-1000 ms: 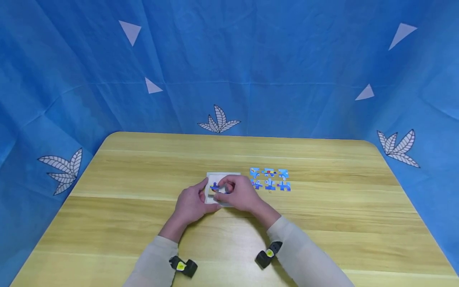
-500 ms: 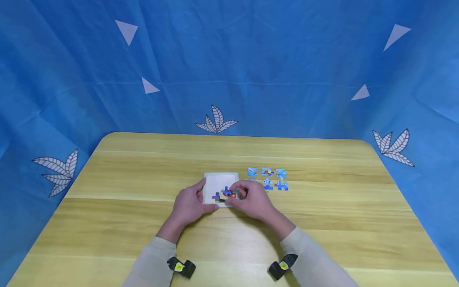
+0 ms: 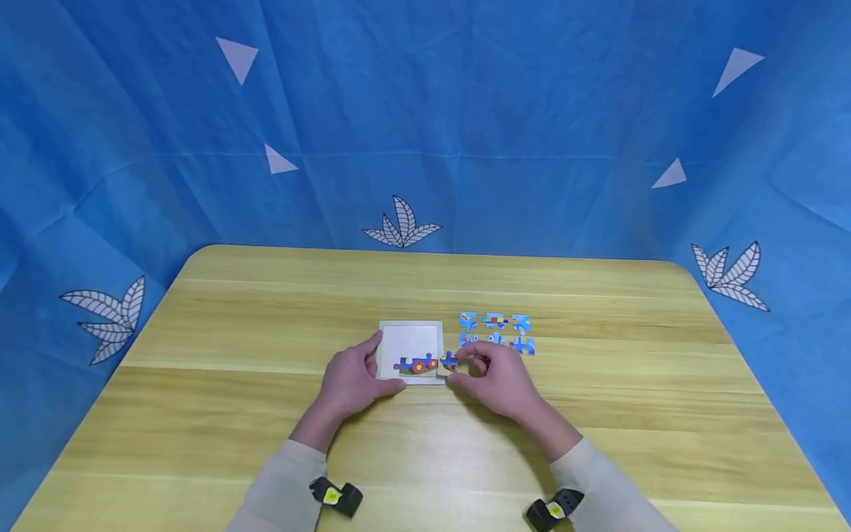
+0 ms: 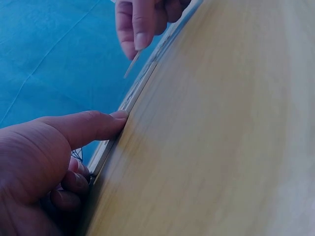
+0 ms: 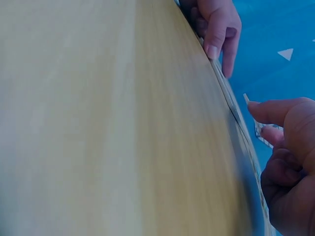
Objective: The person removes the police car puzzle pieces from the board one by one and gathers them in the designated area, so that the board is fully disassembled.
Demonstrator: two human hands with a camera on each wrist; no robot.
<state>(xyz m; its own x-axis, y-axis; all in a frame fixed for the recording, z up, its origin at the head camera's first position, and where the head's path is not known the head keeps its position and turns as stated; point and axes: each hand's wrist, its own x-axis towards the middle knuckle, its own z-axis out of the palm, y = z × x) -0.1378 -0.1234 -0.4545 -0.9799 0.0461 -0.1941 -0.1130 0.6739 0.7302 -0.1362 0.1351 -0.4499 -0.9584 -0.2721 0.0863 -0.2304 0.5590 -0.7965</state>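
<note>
A white square puzzle tray (image 3: 407, 338) lies on the table, with joined jigsaw pieces (image 3: 417, 365) showing red-and-yellow wheels along its front side. My left hand (image 3: 350, 379) grips the tray at its left and front edges, the thumb on the front rim. At the tray's right edge, my right hand (image 3: 497, 375) pinches a small blue jigsaw piece (image 3: 448, 360) between thumb and forefinger. That piece (image 5: 246, 98) appears edge-on and raised above the tabletop in the right wrist view. Several loose jigsaw pieces (image 3: 495, 321) lie in two rows beyond the right hand, which partly covers the nearer row.
The wooden table (image 3: 279, 310) has its far edge against a blue cloth backdrop (image 3: 465, 111) with printed leaves and triangles. Bare wood lies around the tray and in front of both hands.
My right hand has moved right, from over the tray to its right edge, with a jigsaw piece between its fingers. The pieces in the tray are more fully seen now. My left hand stays put.
</note>
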